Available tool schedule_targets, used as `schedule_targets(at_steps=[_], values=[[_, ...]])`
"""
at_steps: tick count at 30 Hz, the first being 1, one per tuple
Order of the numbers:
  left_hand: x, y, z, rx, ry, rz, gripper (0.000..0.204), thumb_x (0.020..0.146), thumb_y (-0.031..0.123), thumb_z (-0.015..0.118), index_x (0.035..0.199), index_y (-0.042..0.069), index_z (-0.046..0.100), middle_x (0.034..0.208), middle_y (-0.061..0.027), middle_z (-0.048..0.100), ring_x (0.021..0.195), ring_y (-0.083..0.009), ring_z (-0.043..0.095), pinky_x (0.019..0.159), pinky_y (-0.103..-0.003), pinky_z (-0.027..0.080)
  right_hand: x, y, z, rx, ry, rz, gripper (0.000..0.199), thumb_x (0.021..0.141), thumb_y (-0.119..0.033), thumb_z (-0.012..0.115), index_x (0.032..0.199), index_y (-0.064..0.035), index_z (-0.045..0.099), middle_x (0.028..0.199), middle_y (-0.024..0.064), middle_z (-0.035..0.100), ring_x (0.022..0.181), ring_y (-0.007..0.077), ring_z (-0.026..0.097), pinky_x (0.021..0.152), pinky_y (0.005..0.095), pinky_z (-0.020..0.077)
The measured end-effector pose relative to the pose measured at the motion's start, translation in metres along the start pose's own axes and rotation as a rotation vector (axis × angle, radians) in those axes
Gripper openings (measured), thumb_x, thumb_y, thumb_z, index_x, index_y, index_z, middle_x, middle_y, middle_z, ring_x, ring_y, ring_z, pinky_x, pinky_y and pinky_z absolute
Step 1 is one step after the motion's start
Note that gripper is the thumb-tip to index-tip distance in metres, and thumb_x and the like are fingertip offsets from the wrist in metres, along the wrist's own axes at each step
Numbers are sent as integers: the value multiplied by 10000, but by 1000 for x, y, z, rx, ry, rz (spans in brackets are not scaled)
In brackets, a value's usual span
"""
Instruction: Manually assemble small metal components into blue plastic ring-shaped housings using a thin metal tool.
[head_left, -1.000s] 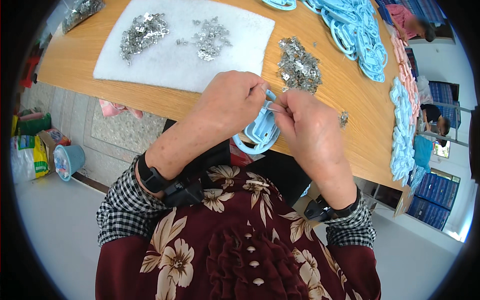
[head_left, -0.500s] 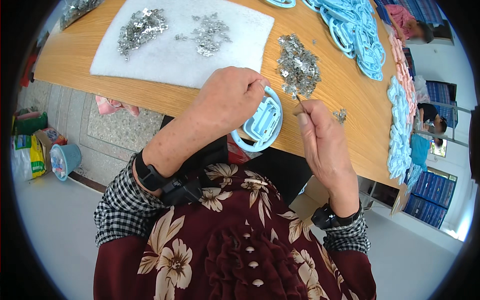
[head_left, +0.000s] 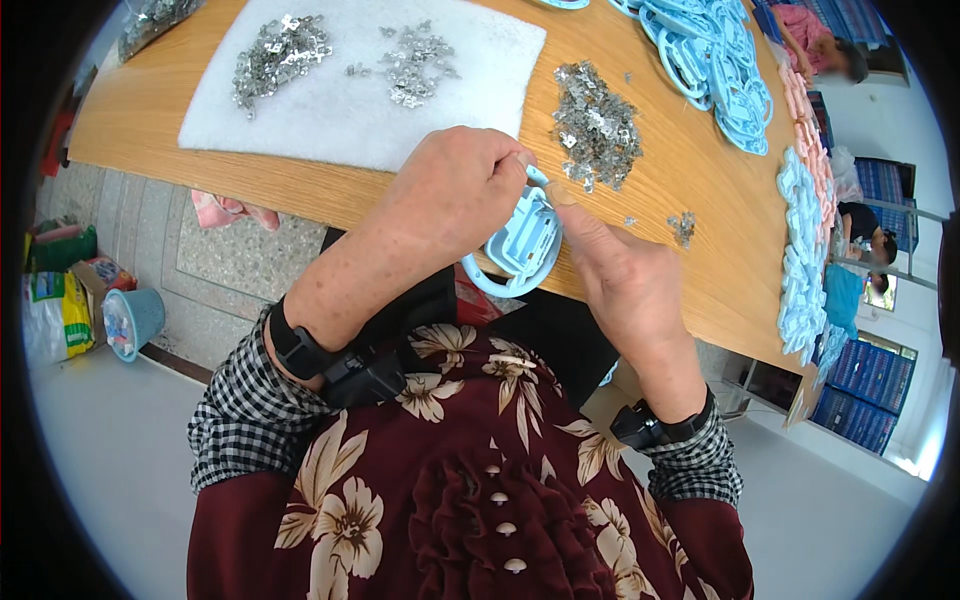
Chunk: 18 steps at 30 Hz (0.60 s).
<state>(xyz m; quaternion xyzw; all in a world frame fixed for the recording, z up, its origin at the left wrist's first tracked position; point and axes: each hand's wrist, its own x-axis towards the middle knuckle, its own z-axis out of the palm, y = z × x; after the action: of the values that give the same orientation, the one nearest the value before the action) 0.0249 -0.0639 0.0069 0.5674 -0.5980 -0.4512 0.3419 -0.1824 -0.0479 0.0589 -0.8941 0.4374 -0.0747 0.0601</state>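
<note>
The left hand (head_left: 455,195) grips the blue plastic piece (head_left: 520,245) at the counter (head_left: 690,170) edge while the right hand's (head_left: 615,275) closed fingers (head_left: 560,195) seem to press a metal clip into it, which needs careful alignment.

The left hand (head_left: 455,195) is gripping the top of a light blue plastic piece with a round ring edge (head_left: 520,250), holding it just off the near edge of the long wooden table (head_left: 690,170). The right hand (head_left: 620,275) is touching the piece's right side with its thumb. A pile of small shiny metal clips (head_left: 597,125) is lying near the hands. More clips are sitting on a white soft mat (head_left: 340,110). A heap of blue plastic pieces (head_left: 715,65) is lying farther back.
</note>
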Motion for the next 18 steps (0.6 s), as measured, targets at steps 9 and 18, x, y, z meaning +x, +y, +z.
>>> schedule_targets(at_steps=[9, 18], values=[[0, 2, -1, 21, -9, 8, 344, 975, 231, 519, 1059, -53, 696, 838, -169, 726, 758, -217, 694, 707, -331, 532, 5, -3, -9, 65, -63, 50, 329, 882, -73, 659, 1204, -136, 672, 730, 169, 654, 646, 347, 655, 562, 413, 514], [-3, -1, 4, 106, 60, 84, 334, 997, 229, 506, 1059, -46, 685, 803, -205, 693, 709, -290, 675, 671, -368, 517, 22, -15, -31, -43, -180, 5, 274, 896, -80, 607, 1160, -114, 674, 686, 211, 616, 657, 383, 640, 588, 453, 512]])
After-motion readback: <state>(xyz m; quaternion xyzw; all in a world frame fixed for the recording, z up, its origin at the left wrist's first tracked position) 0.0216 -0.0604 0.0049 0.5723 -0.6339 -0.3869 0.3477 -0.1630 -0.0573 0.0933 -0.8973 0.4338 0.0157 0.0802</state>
